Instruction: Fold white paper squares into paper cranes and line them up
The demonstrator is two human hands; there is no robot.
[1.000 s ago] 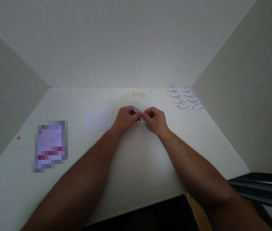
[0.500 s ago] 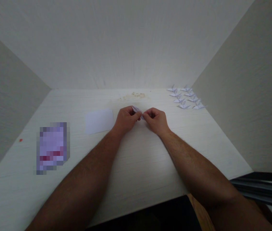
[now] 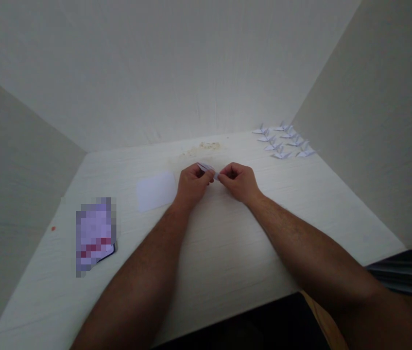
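My left hand [image 3: 191, 185] and my right hand [image 3: 240, 182] meet at the middle of the white table [image 3: 228, 243], both closed in a pinch on a small folded piece of pale lilac paper [image 3: 207, 168]. Only a narrow strip of that paper shows between the fingertips. A flat pale paper sheet [image 3: 156, 191] lies just left of my left hand. Several folded paper cranes [image 3: 283, 142] stand in rows at the far right corner.
White walls close the table in at the back and on both sides. A blurred-out lilac packet [image 3: 94, 236] lies at the left, with a tiny red speck [image 3: 53, 228] beyond it. A crumbly beige stain [image 3: 206, 146] marks the far middle. A dark object [image 3: 406, 279] sits at lower right.
The hands hold the same pinch on the folded paper. The view has tilted and shifted slightly, so the packet and sheet appear further right and the cranes a little higher.
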